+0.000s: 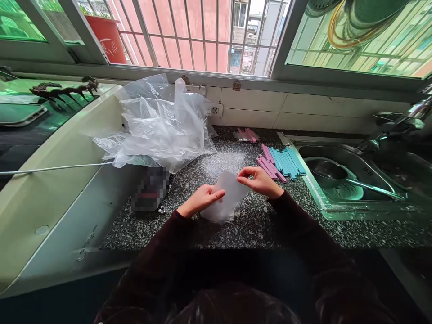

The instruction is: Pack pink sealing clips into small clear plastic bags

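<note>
A small translucent whitish plastic bag [228, 194] is held up over the speckled countertop. My left hand [201, 201] grips its left side, thumb lying on the front face. At its upper right edge, my right hand [259, 181] pinches it between thumb and fingertips. Beyond my right hand lie several flat pink sticks [270, 168] and, beside them, several flat blue sticks [287, 162]. Farther back, more pink sticks [248, 134] rest on or in a clear packet. Something pale shows on the counter just under the bag; I cannot make it out.
A large heap of clear plastic bags [158, 123] fills the back left, with a blurred dark package [150, 189] in front. At right is a metal sink [317, 208] holding a pan [326, 173]. A stove [20, 130] stands left, with a white cable [60, 168] crossing its side.
</note>
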`<state>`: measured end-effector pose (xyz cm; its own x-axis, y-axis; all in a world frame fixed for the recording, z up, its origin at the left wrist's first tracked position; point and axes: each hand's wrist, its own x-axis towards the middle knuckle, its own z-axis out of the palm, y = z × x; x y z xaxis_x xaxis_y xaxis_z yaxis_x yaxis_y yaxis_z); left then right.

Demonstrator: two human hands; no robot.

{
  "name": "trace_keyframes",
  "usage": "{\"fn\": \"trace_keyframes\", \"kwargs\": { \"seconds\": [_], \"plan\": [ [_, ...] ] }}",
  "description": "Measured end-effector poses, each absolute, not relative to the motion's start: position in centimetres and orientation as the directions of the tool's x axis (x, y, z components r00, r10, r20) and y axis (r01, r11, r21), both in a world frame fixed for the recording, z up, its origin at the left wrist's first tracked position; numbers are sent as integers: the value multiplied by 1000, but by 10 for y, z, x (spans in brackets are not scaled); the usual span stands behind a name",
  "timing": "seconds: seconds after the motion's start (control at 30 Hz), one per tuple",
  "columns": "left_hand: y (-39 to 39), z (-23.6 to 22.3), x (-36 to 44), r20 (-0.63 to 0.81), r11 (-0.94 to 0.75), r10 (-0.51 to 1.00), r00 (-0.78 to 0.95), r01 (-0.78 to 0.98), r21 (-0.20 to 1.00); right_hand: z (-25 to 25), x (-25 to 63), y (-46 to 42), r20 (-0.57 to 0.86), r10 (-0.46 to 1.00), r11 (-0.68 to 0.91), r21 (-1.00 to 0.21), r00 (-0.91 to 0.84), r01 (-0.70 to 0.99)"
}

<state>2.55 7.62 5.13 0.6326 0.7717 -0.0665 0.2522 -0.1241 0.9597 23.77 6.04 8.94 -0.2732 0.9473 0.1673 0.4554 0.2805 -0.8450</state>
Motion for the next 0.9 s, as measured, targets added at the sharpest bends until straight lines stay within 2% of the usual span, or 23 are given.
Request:
{"fn": "trace_keyframes", "kwargs": {
  "seconds": [0.1, 0.23, 0.43, 0.57, 0.67, 0.73, 0.8, 0.9],
  "plan": [
    [78, 52, 21, -152, -130, 696, 702, 331, 935, 92, 243, 61, 171, 952, 273, -847, -252, 456],
    [78, 53, 20, -182, -118, 634, 752, 326, 938, 92, 244, 61, 158, 951, 271, -839, -264, 472],
    [78, 49, 27, 21, -143, 821, 570, 169, 975, 83, 235, 60, 143, 946, 275, -828, -290, 489],
    [80, 43, 30, 22, -87, 891, 453, 125, 988, 76, 231, 61, 121, 949, 261, -821, -292, 508],
    [81, 42, 28, -12, -14, 918, 396, 63, 998, 72, 243, 66, 116, 972, 214, -792, -203, 572],
    [81, 43, 27, -46, 50, 920, 389, 0, 999, 69, 260, 71, 127, 990, 131, -696, -59, 706],
    [81, 44, 28, -72, 104, 916, 394, -61, 993, 68, 281, 74, 189, 974, -20, -471, 123, 882],
    [80, 44, 29, -105, 166, 903, 416, -114, 979, 65, 309, 73, 186, 948, -227, -178, 259, 958]
  ]
}}
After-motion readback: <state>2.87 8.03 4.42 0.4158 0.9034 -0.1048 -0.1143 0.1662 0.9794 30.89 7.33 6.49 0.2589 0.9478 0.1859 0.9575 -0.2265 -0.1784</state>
